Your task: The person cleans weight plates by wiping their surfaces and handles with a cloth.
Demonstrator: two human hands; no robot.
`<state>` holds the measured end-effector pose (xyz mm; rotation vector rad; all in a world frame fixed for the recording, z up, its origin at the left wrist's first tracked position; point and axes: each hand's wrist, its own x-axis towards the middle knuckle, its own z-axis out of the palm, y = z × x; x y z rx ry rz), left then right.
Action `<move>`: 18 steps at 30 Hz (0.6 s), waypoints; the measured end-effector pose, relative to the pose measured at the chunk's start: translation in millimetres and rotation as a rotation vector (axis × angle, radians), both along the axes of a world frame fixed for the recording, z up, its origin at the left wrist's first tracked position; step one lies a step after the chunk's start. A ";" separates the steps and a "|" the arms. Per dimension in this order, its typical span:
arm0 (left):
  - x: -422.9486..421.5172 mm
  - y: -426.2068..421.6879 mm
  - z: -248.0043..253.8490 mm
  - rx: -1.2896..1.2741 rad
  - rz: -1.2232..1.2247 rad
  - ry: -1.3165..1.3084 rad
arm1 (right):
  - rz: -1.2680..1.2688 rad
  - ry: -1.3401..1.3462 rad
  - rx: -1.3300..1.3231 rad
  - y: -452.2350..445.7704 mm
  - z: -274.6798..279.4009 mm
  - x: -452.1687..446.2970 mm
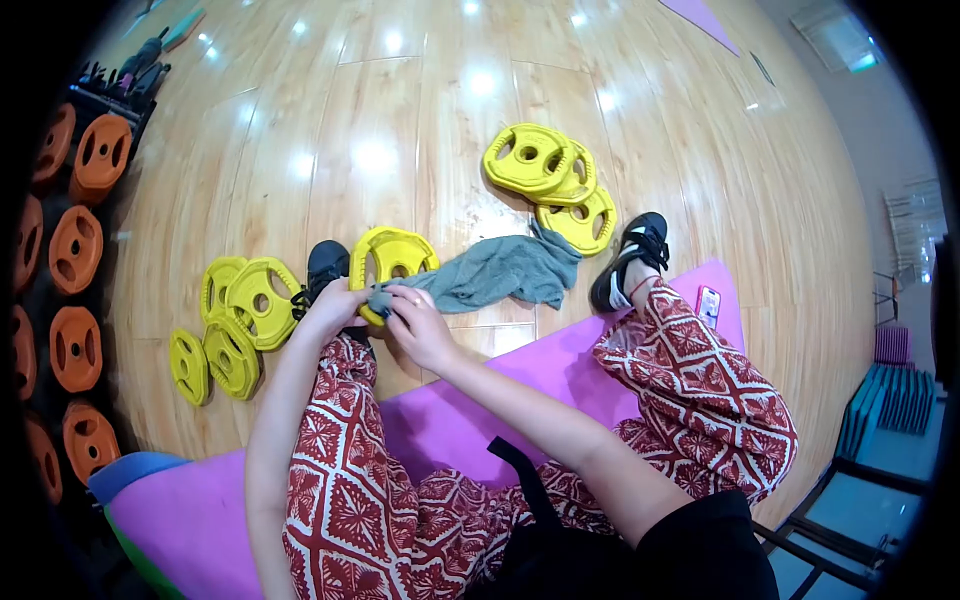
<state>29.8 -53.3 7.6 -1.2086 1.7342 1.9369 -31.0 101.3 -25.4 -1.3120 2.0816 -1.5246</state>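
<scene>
A yellow weight plate (400,250) stands tilted in front of me, by my left shoe. My left hand (342,306) is closed on its lower left rim. In my right hand (418,322) is a bunched end of a grey-green cloth (500,272), pressed against the plate's lower edge. The rest of the cloth trails right across the floor. Several yellow plates (265,303) lie at the left, partly overlapping. Three more yellow plates (530,158) are stacked unevenly beyond the cloth, the lowest one touching the cloth's far end.
Orange plates (76,348) fill a rack along the left edge. Under my legs is a pink mat (500,358), with a phone (708,305) on it near my right shoe (635,258). Teal folded items (885,400) and a dark metal frame (830,520) stand at the right.
</scene>
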 end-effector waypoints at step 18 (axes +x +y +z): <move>1.2 -3.0 -9.3 -0.004 -0.076 -0.003 | 0.080 -0.061 0.052 4.7 -10.0 -7.4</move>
